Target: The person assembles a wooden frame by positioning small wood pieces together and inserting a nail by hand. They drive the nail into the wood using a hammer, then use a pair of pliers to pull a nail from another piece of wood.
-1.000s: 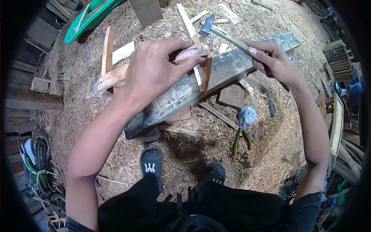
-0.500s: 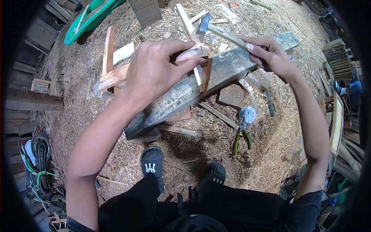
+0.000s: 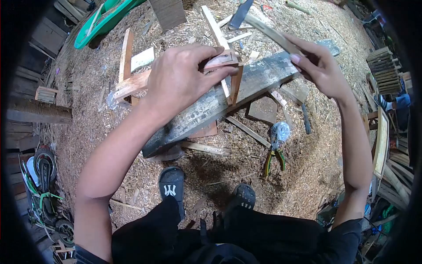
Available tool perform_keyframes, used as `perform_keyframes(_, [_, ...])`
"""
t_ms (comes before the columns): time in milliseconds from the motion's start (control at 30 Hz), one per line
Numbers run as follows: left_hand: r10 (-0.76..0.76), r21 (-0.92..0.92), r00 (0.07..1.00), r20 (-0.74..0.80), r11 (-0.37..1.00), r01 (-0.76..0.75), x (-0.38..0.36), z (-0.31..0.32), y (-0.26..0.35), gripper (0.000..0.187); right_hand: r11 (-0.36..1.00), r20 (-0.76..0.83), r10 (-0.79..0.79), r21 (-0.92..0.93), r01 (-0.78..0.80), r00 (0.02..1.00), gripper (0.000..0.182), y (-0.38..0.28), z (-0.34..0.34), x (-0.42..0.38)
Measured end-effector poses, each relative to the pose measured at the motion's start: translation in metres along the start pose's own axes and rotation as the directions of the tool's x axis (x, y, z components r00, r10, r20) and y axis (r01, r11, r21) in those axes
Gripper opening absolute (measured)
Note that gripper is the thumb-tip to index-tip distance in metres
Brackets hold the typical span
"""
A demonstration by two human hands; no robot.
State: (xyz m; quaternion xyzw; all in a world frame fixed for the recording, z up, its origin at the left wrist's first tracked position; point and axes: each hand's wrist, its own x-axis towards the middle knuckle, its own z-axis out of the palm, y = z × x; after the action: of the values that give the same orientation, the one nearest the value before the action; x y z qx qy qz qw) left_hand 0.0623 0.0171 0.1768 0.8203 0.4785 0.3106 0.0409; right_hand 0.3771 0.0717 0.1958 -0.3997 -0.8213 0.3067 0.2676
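My left hand [image 3: 178, 81] is closed around the end of a wooden frame [image 3: 220, 60], thumb and fingers on either side of the pale rail. This frame, made of joined strips, rests against a thick weathered plank [image 3: 198, 112]; part of it is hidden behind my hand. In my right hand [image 3: 321, 66] is a hammer [image 3: 269, 31], gripped by its wooden handle. Its dark metal head is raised beyond the frame's corner, apart from the wood. A nail at the corner is too small to make out.
Pliers [image 3: 273, 162] with green-yellow handles lie on the shavings beside a clear plastic bundle [image 3: 280, 131]. Wood offcuts [image 3: 262, 109] are scattered below the plank. A green plastic item [image 3: 99, 24] is at upper left, a small bike [image 3: 46, 189] at lower left, and stacked sticks [image 3: 384, 68] at right.
The hammer has risen away from the frame's corner, its head swinging up and further off. My right hand has shifted slightly right and lower. My left hand keeps its hold on the frame.
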Motion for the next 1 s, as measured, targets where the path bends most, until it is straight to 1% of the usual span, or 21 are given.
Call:
perform_keyframes(33, [-0.009,0.035,1.0,0.022,0.999,0.008,0.0,-0.001,0.0,0.036,1.0,0.004,-0.002,-0.002,0.002,1.0,0.037,-0.007,-0.002,-0.004])
perform_keyframes(67, [-0.01,0.033,1.0,0.019,0.999,0.009,-0.001,0.0,0.0,0.036,0.996,-0.02,-0.024,-0.08,0.023,0.999,0.037,-0.015,-0.005,-0.008])
perform_keyframes(100, [0.005,0.051,1.0,-0.011,0.999,-0.004,-0.002,0.001,-0.002,0.035,0.986,-0.046,-0.048,-0.161,0.04,0.998,0.038,-0.021,-0.009,-0.011])
perform_keyframes(133, [0.021,0.068,0.999,-0.039,0.997,-0.018,-0.002,0.002,-0.003,0.034,0.986,-0.049,-0.047,-0.164,0.038,0.998,0.038,-0.026,-0.013,-0.013])
perform_keyframes(200, [0.023,0.073,0.999,-0.043,0.997,-0.02,-0.004,0.005,-0.002,0.033,0.94,-0.003,-0.145,-0.312,0.137,0.989,0.038,-0.035,-0.015,-0.015])
perform_keyframes(233, [0.024,0.08,0.999,-0.049,0.997,-0.02,-0.004,0.004,-0.002,0.033,0.94,-0.006,-0.146,-0.312,0.137,0.989,0.038,-0.036,-0.013,-0.014])
perform_keyframes(300, [0.021,0.08,0.998,-0.051,0.997,-0.017,-0.005,0.003,0.001,0.034,0.867,-0.02,-0.35,-0.385,0.316,0.937,0.04,-0.038,-0.008,-0.012])
perform_keyframes(333, [0.013,0.077,0.999,-0.052,0.997,-0.009,-0.005,0.004,0.003,0.034,0.868,-0.019,-0.349,-0.385,0.315,0.937,0.04,-0.04,-0.009,-0.012])
perform_keyframes(367, [0.012,0.076,0.999,-0.051,0.997,-0.008,-0.005,0.004,0.004,0.034,0.865,0.008,-0.326,-0.401,0.302,0.945,0.04,-0.043,-0.01,-0.012])
perform_keyframes(433, [-0.022,0.088,1.0,0.001,0.996,0.022,-0.006,0.004,0.004,0.037,0.862,0.036,-0.303,-0.417,0.29,0.952,0.04,-0.05,-0.011,-0.013])
perform_keyframes(500, [-0.003,0.088,1.0,-0.012,0.996,0.004,-0.006,0.004,0.003,0.038,0.932,-0.017,-0.144,-0.339,0.13,0.989,0.04,-0.057,-0.01,-0.015])
perform_keyframes(533, [0.02,0.088,0.999,-0.026,0.996,-0.018,-0.006,0.004,0.003,0.039,0.931,-0.015,-0.144,-0.339,0.131,0.989,0.04,-0.059,-0.009,-0.015])
perform_keyframes(600, [0.015,0.085,0.999,-0.032,0.996,-0.012,-0.007,0.005,0.003,0.039,0.932,0.062,-0.029,-0.358,0.049,0.998,0.04,-0.061,-0.009,-0.015])
perform_keyframes(633, [0.012,0.08,0.999,-0.035,0.997,-0.009,-0.007,0.006,0.003,0.039,0.932,0.061,-0.029,-0.359,0.049,0.998,0.04,-0.058,-0.003,-0.013])
perform_keyframes(700, [-0.004,0.087,1.0,-0.019,0.996,0.006,-0.007,0.005,0.004,0.039,0.979,-0.07,0.033,-0.198,-0.047,0.997,0.035,-0.047,0.014,-0.01])
perform_keyframes(733, [-0.023,0.094,1.0,-0.003,0.995,0.023,-0.008,0.005,0.005,0.039,0.979,-0.073,0.035,-0.197,-0.048,0.997,0.035,-0.042,0.014,-0.007])
perform_keyframes(767, [-0.022,0.095,1.0,-0.002,0.995,0.022,-0.007,0.004,0.007,0.039,0.977,-0.05,0.067,-0.201,-0.076,0.997,0.034,-0.036,0.012,-0.002])
perform_keyframes(800, [-0.026,0.092,1.0,0.014,0.995,0.025,-0.006,0.002,0.009,0.04,0.973,-0.026,0.098,-0.205,-0.101,0.995,0.037,-0.029,0.009,0.003])
perform_keyframes(867, [-0.032,0.09,0.999,0.027,0.995,0.029,-0.007,0.003,0.008,0.04,0.974,-0.003,0.104,-0.201,-0.102,0.995,0.04,-0.011,0.005,0.011])
perform_keyframes(933, [0.078,0.083,0.995,-0.065,0.994,-0.072,-0.008,0.008,0.004,0.04,0.975,0.021,0.109,-0.198,-0.103,0.994,0.043,0.005,0.004,0.016])
perform_keyframes(1000, [0.075,0.075,0.995,-0.062,0.995,-0.07,-0.009,0.007,0.005,0.039,0.974,0.073,0.12,-0.201,-0.103,0.99,0.045,0.019,0.006,0.018])
